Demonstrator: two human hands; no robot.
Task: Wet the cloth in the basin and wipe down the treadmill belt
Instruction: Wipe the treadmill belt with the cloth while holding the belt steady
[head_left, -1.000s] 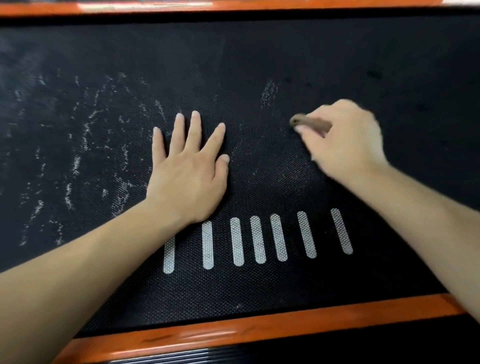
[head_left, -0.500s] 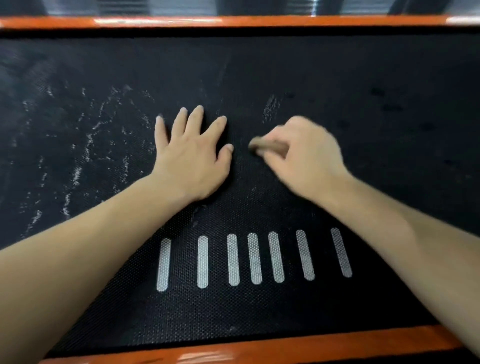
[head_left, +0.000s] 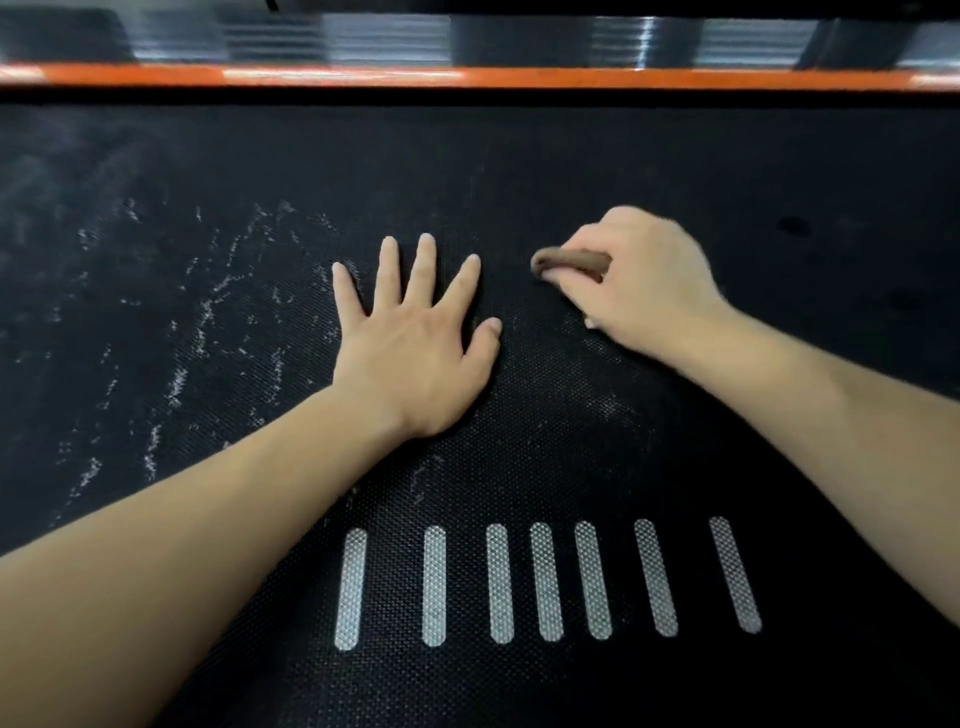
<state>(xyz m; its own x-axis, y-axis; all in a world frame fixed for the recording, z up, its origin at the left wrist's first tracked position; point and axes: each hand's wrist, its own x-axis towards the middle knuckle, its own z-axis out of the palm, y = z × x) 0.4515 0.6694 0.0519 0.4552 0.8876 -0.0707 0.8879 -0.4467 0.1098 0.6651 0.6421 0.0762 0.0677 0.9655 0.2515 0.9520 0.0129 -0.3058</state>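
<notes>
My left hand (head_left: 415, 348) lies flat, its 5 fingers spread, on the treadmill belt (head_left: 623, 166); my right hand (head_left: 639, 283) grips 1 brown cloth (head_left: 569, 259) against it, above 7 white stripes (head_left: 498, 582).

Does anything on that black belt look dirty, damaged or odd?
Whitish streaks and flecks litter the treadmill belt left of the flat left hand, standing out as grime on the black weave. Right of the right hand, which grips a brown cloth, the belt looks cleaner. No tear or spill shows.
</notes>
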